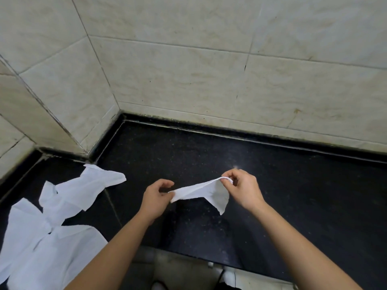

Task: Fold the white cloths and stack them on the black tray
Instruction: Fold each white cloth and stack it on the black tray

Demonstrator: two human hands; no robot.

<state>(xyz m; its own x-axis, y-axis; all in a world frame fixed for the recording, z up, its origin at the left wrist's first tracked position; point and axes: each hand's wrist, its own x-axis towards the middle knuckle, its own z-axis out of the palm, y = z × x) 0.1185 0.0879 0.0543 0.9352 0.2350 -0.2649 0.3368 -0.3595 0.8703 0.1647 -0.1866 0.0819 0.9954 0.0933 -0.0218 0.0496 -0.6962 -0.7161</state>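
Left hand (156, 197), right hand (244, 188): cloth (201, 191) (corners, seemingly)

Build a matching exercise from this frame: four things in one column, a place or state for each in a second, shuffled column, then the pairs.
Things
1. left hand
2. right hand
3. held white cloth
4. loose white cloths

Place or state
A. lying unfolded on the black surface, at the left
B. pinches the cloth end farther from the loose pile
C. stretched in the air between both hands
D. pinches the cloth end nearer the loose pile

Pairs: 1-D, 2-B, 3-C, 4-A
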